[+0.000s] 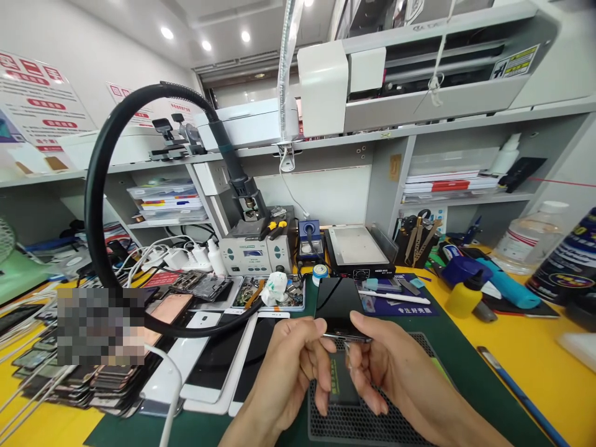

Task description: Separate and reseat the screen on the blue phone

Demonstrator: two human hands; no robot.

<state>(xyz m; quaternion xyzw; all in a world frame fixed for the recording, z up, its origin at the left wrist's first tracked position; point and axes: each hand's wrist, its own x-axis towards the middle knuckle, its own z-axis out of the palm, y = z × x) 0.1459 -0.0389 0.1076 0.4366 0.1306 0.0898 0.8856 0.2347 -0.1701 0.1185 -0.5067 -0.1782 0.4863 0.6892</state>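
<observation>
A smartphone [341, 302] with a dark, glossy screen is held up in front of me, its near edge toward my body. My left hand [298, 354] grips its left near corner, thumb on top and fingers curled below. On the right near corner, my right hand [388, 360] has its thumb over the edge and its fingers bent underneath. Beneath the phone, partly covered by my fingers, a flat black piece with yellow-green print, which looks like a phone battery [342, 380], lies on a dark perforated mat [391, 422].
Several phones and screens [216, 357] lie to the left beside stacked phone parts [116, 382]. A hot air station [254, 253] stands behind, its black hose [95, 205] looping forward. A heating plate [356, 245] sits at the back. Bottles [531, 239] and a blue-handled tool [521, 397] are at right.
</observation>
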